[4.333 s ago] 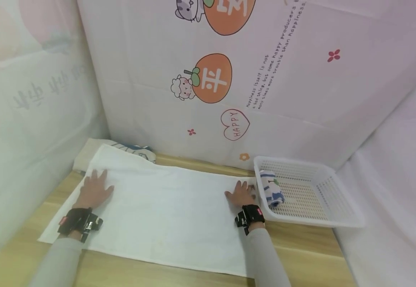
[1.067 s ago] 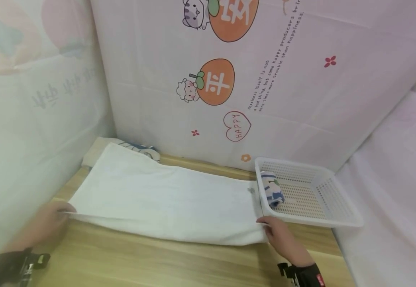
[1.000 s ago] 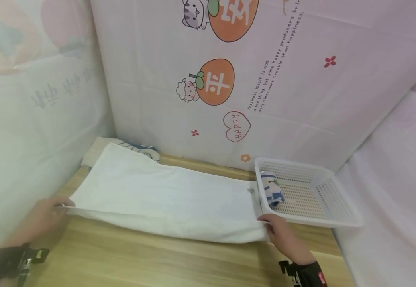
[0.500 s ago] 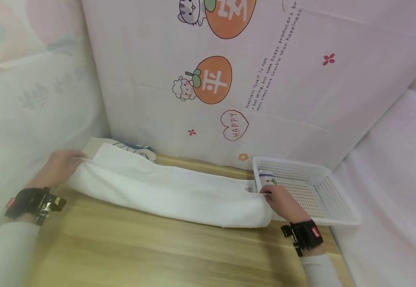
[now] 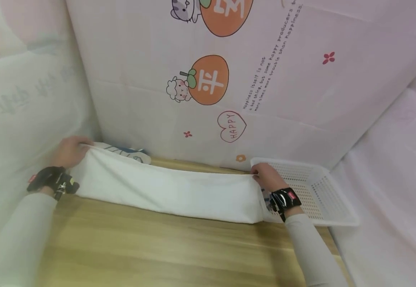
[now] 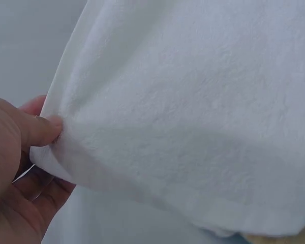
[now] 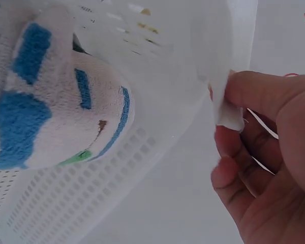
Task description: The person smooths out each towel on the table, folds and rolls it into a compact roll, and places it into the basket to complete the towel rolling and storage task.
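Observation:
A white towel [image 5: 172,191] is doubled over lengthwise into a long band across the table. My left hand [image 5: 72,151] pinches its far left corner between thumb and fingers, as the left wrist view shows with the towel [image 6: 193,101] hanging from the fingertips. At the other end my right hand [image 5: 268,176] pinches the far right corner, close to the rim of a white plastic basket [image 5: 337,199]. In the right wrist view a bit of white cloth [image 7: 233,118] sticks out between the thumb and fingers of the right hand [image 7: 264,137].
Inside the basket lies a rolled white towel with blue patches [image 7: 66,107]. Folded patterned cloth [image 5: 129,153] rests behind the left end of the white towel. Printed sheets [image 5: 150,79] wall in the wooden table [image 5: 165,251] at the back and both sides.
Both hands first lay flat on the spread towel, then gripped its near edge. They have carried that edge away from the body to the far edge, halving the towel.

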